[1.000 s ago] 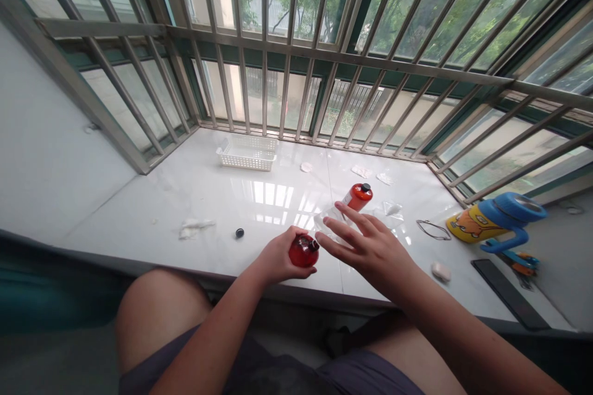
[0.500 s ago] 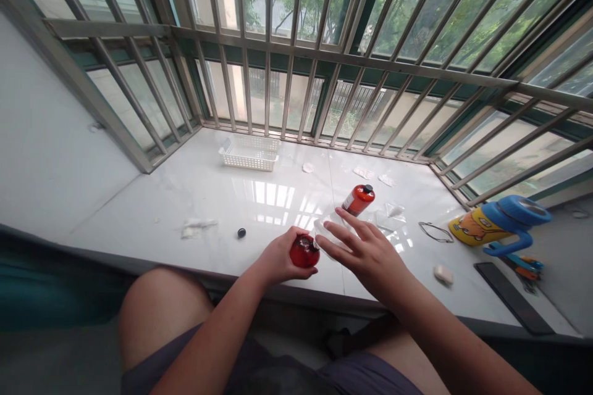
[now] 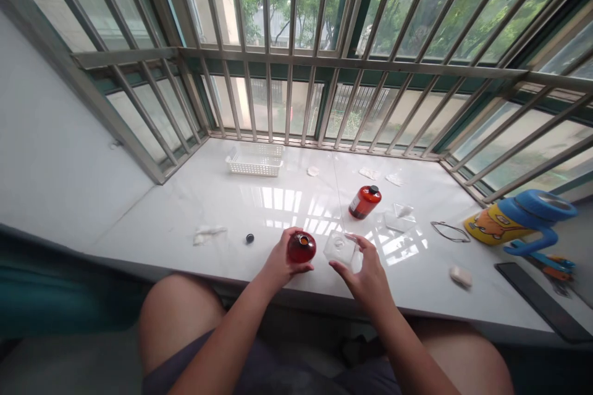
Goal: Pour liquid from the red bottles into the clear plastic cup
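My left hand (image 3: pixel 281 259) is wrapped round a red bottle (image 3: pixel 302 249), which stands nearly upright with its uncapped mouth facing up. Just right of it, a small clear square bottle (image 3: pixel 340 248) sits between the thumb and fingers of my right hand (image 3: pixel 365 264). A gap separates the two bottles. To the left, a small black cap (image 3: pixel 250 238) lies on the white counter (image 3: pixel 176 213). Beyond my right hand stands a second red bottle (image 3: pixel 365 202) with a black cap on and a pale label. Beside that is a clear flat piece (image 3: pixel 399 218).
A white perforated basket (image 3: pixel 254 162) stands by the barred window (image 3: pixel 296 65). Crumpled white bits (image 3: pixel 209 234) lie at the left. At the right are a wire loop (image 3: pixel 449 232), a pale lump (image 3: pixel 461 276), a blue and yellow flask (image 3: pixel 514 217) and a black phone (image 3: pixel 540 299).
The red bottle in my left hand has gone from tilted rightward to nearly upright. My right hand has moved from spread fingers over the clear bottle to gripping its sides. The view has shifted slightly.
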{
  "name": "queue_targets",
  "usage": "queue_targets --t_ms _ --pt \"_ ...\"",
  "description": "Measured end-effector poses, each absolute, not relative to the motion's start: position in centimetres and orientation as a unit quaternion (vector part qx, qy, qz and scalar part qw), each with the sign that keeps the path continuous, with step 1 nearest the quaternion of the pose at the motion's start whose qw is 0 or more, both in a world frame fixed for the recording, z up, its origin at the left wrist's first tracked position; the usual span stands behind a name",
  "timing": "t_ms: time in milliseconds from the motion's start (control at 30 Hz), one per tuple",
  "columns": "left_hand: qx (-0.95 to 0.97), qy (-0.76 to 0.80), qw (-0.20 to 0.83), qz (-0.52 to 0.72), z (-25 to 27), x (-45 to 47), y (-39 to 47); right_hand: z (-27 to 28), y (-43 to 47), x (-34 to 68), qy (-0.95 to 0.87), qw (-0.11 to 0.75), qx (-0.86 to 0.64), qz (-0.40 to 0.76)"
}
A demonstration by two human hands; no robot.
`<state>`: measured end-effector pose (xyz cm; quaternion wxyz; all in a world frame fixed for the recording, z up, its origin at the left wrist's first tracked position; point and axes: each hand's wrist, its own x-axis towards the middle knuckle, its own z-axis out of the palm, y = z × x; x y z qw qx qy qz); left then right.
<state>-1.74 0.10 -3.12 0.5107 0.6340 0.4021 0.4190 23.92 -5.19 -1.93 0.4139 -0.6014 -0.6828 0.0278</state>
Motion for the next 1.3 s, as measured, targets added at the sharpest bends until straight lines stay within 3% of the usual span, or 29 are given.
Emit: queue_targets --t_ms 133,467,633,767,933,1100,1200,1300 --pt "0.682 0.415 0.444 0.407 -3.2 -2.5 0.3 -4.7 -4.5 24.4 -0.664 0.414 -0.621 0.053" --pt "0.779 0.537 0.112 0.303 -3.8 -12.3 1.6 -7.6 -4.0 24.9 -0.689 0.377 -0.62 0.01" --pt "0.769 0.591 0.054 0.238 -4.5 -14.7 2.6 -7.0 -5.1 24.8 -0.673 0.389 -0.629 0.003" --pt "0.765 0.597 0.086 0.225 -3.9 -14.4 2.9 -4.2 -6.3 24.7 -0.663 0.434 -0.61 0.01" --pt "0.691 0.632 0.163 0.31 -1.3 -11.7 2.0 -0.4 -7.8 23.8 -0.68 0.486 -0.549 0.006" --pt "0.51 0.536 0.456 0.496 2.8 -6.4 -1.6 3.2 -9.3 21.2 -0.733 0.508 -0.449 0.048" --pt "0.471 0.409 0.62 0.476 5.1 -2.8 -4.6 5.0 -10.1 19.4 -0.751 0.531 -0.387 0.057" --pt "0.426 0.34 0.713 0.442 6.3 0.0 -6.8 6.2 -10.5 18.2 -0.747 0.56 -0.352 0.067"
